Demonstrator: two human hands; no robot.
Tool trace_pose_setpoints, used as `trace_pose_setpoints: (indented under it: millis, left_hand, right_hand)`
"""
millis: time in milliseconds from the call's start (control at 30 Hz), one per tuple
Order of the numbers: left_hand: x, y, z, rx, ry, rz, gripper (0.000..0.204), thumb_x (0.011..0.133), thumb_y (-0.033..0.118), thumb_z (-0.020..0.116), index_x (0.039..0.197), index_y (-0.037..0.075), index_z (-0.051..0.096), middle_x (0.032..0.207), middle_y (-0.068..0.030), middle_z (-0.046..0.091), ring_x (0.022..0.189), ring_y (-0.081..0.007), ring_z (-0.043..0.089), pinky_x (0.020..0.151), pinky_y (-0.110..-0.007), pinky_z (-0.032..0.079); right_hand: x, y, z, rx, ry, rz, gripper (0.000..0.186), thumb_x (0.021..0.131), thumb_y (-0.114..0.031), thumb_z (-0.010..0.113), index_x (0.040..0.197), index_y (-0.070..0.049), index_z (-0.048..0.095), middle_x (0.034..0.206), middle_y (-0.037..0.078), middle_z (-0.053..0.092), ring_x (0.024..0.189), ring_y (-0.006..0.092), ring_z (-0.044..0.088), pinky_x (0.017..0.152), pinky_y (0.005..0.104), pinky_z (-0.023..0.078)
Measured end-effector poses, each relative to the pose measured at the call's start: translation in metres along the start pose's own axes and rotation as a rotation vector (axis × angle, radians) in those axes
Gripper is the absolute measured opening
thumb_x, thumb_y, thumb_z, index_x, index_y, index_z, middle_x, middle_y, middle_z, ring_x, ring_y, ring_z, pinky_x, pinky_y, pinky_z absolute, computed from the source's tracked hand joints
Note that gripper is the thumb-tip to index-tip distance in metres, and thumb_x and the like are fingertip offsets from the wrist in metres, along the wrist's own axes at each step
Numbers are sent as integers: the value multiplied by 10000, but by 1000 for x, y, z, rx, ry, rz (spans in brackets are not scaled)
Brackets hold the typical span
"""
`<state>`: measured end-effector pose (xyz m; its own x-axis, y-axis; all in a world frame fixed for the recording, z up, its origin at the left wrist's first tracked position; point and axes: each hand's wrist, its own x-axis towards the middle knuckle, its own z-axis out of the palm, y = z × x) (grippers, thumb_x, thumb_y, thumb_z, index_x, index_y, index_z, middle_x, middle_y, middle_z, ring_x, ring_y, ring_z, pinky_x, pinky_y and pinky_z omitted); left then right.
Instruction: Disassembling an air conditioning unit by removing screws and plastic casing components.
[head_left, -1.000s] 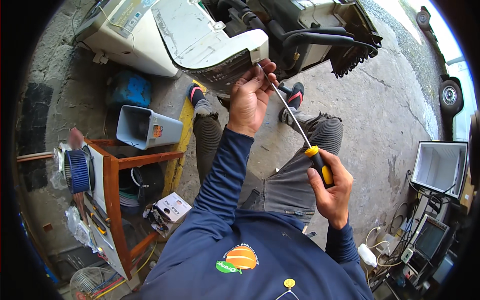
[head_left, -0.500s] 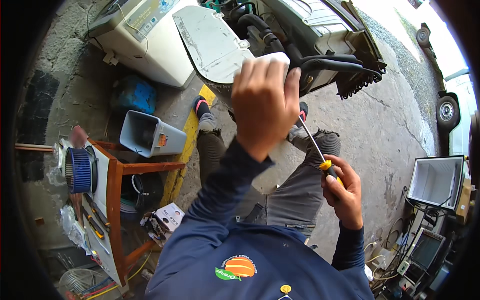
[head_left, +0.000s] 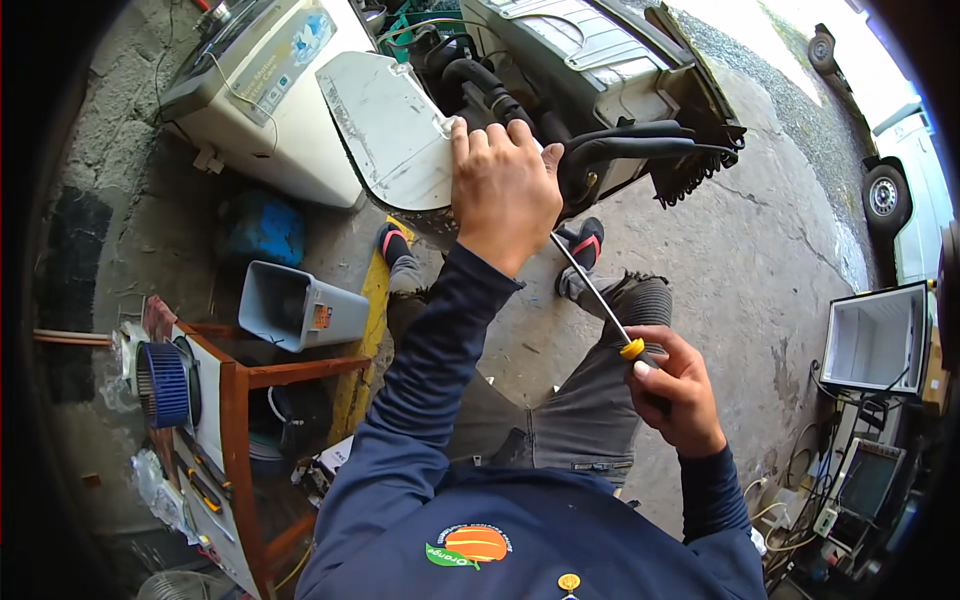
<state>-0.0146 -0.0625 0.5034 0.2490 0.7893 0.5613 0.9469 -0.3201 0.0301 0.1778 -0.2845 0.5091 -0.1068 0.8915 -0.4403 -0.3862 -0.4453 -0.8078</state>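
Observation:
My right hand (head_left: 682,392) is closed round the black-and-yellow handle of a screwdriver (head_left: 592,283). Its long metal shaft slants up to the left, and the tip is lost behind my left hand. Close to that tip, my left hand (head_left: 505,195) grips the near end of a white plastic casing (head_left: 390,135), back of the hand up and fingers bent over it. What lies under the palm is hidden. Black foam-wrapped pipes (head_left: 640,148) stick out of the unit just right of my left hand.
At left stand a white appliance (head_left: 285,130), a blue container (head_left: 268,230), a grey bin (head_left: 340,312) and a wooden-framed table (head_left: 236,430) with a blue fan wheel (head_left: 163,385) and tools. An open white box (head_left: 875,340) and electronics lie at right. A vehicle (head_left: 905,180) is parked beyond.
My left hand has come down onto the casing's end, covering the white part that showed beneath its fingers. The screwdriver and my right hand have shifted slightly left. The whole view has tilted a little.

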Motion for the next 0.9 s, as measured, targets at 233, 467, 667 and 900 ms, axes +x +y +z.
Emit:
trace_pose_setpoints:
  millis: [233, 467, 667, 900]
  left_hand:
    - [-9, 9, -20, -93, 166, 33, 287, 966, 319, 619, 942, 34, 594, 912, -143, 630, 830, -327, 600, 1104, -519, 393]
    - [-94, 64, -39, -896, 90, -425, 234, 960, 212, 677, 1036, 38, 540, 904, -111, 601, 826, -239, 615, 933, -423, 512]
    - [-104, 56, -28, -1665, -209, -905, 234, 995, 178, 669, 1071, 8, 529, 953, -129, 642, 802, -178, 666, 745, -296, 577]
    - [-106, 46, -20, -1912, -303, -981, 245, 998, 167, 668, 1089, -11, 526, 945, -141, 676, 765, -197, 706, 675, -277, 605]
  right_hand:
    - [-5, 6, 0, -438, 76, -424, 500, 824, 73, 598, 1315, -23, 598, 843, 80, 623, 580, 111, 489, 462, 222, 354]
    - [-10, 22, 12, -687, 169, -692, 524, 779, 75, 613, 1298, 0, 613, 888, 96, 648, 662, 153, 565, 563, 243, 461]
    - [-18, 28, 16, -372, 223, -462, 509, 778, 57, 623, 1285, 16, 614, 948, 137, 671, 699, 180, 610, 674, 242, 505]
    - [-7, 28, 2, -1037, 199, -1032, 509, 795, 43, 635, 1302, 23, 590, 961, 173, 672, 699, 168, 605, 610, 231, 484]
